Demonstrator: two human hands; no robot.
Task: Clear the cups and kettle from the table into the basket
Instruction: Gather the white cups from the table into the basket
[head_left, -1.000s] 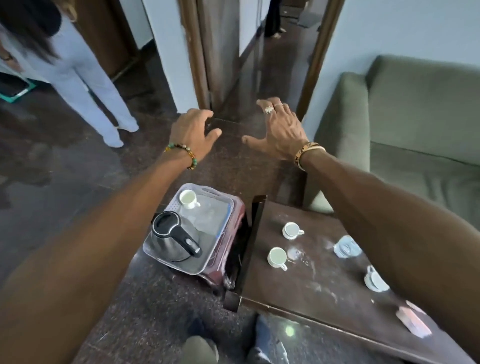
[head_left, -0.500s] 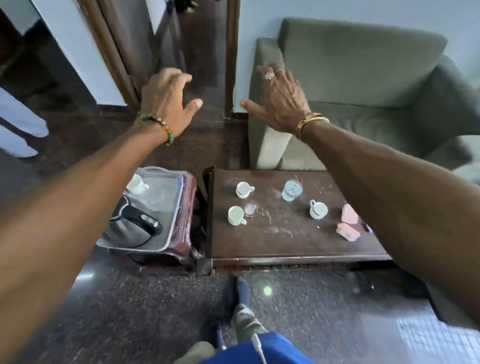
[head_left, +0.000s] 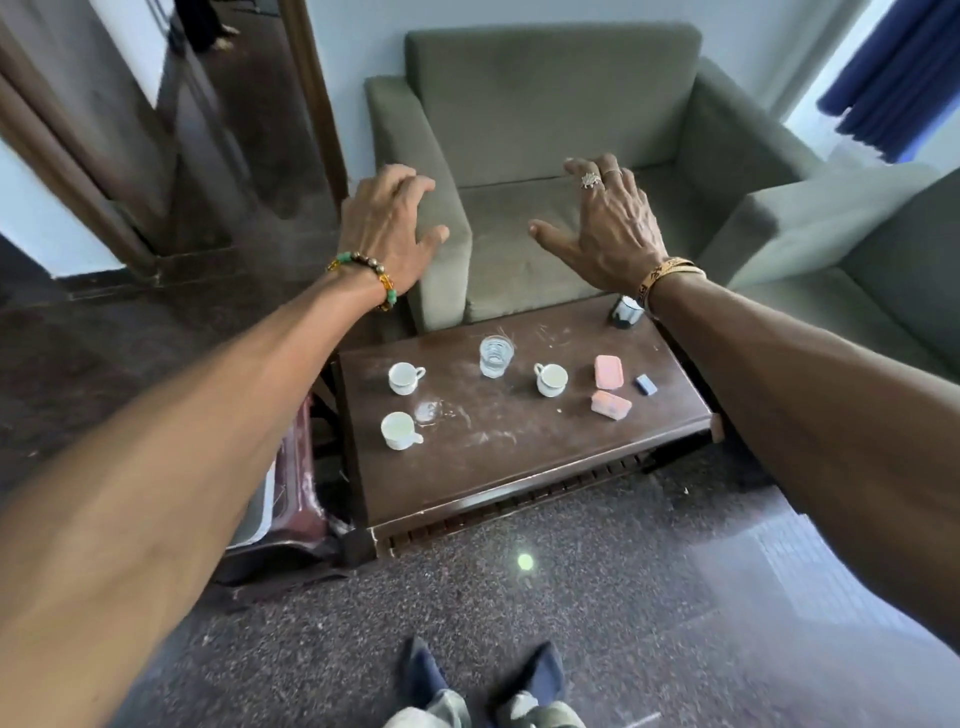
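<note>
Three white cups stand on the dark wooden table (head_left: 519, 457): one at the back left (head_left: 404, 378), one at the front left (head_left: 399, 431), one right of the middle (head_left: 550, 379). A clear glass (head_left: 496, 355) stands between the two back cups. The basket (head_left: 298, 499) sits on the floor left of the table, mostly hidden by my left arm; the kettle is out of sight. My left hand (head_left: 389, 228) and my right hand (head_left: 608, 228) are stretched out above the table's far edge, fingers spread, holding nothing.
Two pink cases (head_left: 609, 371) (head_left: 610, 405), a small blue object (head_left: 645, 384) and a dark round object (head_left: 625, 312) lie on the table's right part. A green armchair (head_left: 545, 130) stands behind it, another sofa (head_left: 883, 291) to the right. A doorway opens at the back left.
The view has swung right, from the basket with kettle and cup to the table. Both hands stay outstretched and empty. The basket has slid behind my left arm.
</note>
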